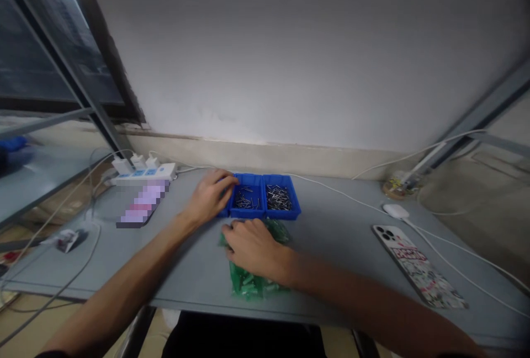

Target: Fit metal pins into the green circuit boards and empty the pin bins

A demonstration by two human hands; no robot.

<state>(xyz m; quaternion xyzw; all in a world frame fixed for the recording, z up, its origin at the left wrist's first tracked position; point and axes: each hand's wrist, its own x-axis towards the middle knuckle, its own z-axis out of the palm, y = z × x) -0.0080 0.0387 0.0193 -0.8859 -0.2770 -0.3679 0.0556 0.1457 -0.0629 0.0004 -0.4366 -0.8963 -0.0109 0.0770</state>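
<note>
1. The right hand [253,249] is lying on a green plastic bag [254,284], fingers together; I cannot tell if it is clamped.
2. The bag's long axis is running away from the body, under the hand.
3. The left hand [210,197] is touching two blue bins [248,213] with its fingers, ahead of the right hand.
4. Metal pins [278,198] are lying in both bins, right of the left hand.
5. A phone [418,265] is lying on the surface [327,247], well right of the right hand.

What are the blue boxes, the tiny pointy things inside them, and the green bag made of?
The blue bins look like molded plastic, with smooth, bright walls. The small pins look like metal because they glint silver, though I can't tell which metal. The green bag looks like thin plastic, since it's crinkled and glossy.
</note>
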